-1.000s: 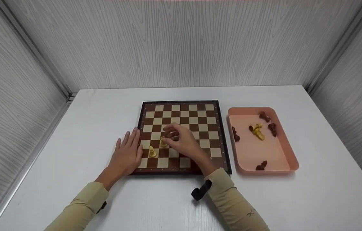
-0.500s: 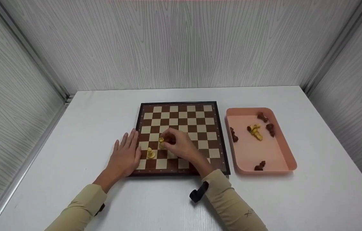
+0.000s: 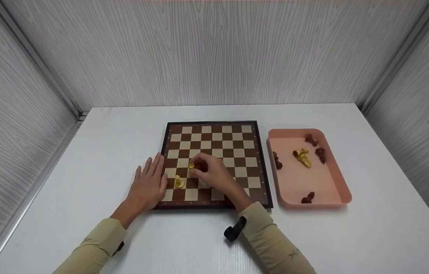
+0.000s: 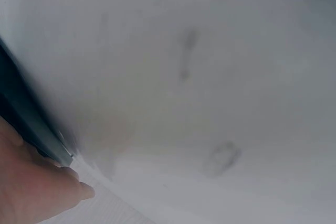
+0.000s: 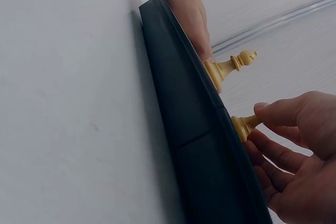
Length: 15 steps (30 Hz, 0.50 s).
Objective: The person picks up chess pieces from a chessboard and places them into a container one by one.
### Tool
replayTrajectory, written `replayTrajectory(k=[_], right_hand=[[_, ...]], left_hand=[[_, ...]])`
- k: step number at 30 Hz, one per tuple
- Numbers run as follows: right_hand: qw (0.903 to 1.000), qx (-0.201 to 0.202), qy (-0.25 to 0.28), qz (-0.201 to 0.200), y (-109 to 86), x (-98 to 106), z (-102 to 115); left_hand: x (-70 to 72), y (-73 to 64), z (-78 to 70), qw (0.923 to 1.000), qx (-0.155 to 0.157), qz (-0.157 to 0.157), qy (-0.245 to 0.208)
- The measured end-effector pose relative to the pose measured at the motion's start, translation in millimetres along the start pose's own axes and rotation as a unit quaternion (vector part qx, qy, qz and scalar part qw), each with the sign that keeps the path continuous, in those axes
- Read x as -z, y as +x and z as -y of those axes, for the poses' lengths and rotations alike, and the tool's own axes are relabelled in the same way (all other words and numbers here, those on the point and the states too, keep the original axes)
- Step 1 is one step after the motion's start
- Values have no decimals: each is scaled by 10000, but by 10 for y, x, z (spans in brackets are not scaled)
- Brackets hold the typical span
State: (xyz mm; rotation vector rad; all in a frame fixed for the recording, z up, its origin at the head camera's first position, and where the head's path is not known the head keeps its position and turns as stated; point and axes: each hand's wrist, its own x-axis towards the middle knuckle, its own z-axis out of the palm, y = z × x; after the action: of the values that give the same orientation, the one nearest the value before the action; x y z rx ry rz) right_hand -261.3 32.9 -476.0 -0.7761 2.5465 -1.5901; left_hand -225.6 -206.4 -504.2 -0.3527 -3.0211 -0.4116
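My right hand [image 3: 214, 173] pinches a yellow chess piece [image 3: 191, 166] with a notched top between thumb and fingers. In the right wrist view, that piece's base [image 5: 243, 128] stands at the board's surface, and the fingers hide its upper part. A yellow bishop [image 3: 179, 182] stands upright on the chessboard [image 3: 233, 152], nearer to me and to the left. My left hand [image 3: 147, 188] rests with straight fingers along the board's left edge. The left wrist view catches only part of that hand [image 4: 39, 190] beside the dark board side [image 4: 26, 108].
A pink tray [image 3: 298, 190] stands right of the board on the white table [image 3: 123, 125]. Several brown chess pieces lie in it, such as one near its front [image 3: 308, 197], along with a few yellow pieces [image 3: 303, 158]. Grey wood-patterned walls [image 3: 214, 53] enclose the table.
My right hand's fingers have closed around the notched yellow piece, moving slightly down onto it. The left hand keeps its place at the board's edge. The head view shifted a little.
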Motion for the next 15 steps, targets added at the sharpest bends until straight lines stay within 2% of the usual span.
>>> replayTrajectory(k=[15], right_hand=[[9995, -29, -320, -71, 0, -2, 0]], left_hand=[[8, -9, -7, 10000, -11, -18, -52]])
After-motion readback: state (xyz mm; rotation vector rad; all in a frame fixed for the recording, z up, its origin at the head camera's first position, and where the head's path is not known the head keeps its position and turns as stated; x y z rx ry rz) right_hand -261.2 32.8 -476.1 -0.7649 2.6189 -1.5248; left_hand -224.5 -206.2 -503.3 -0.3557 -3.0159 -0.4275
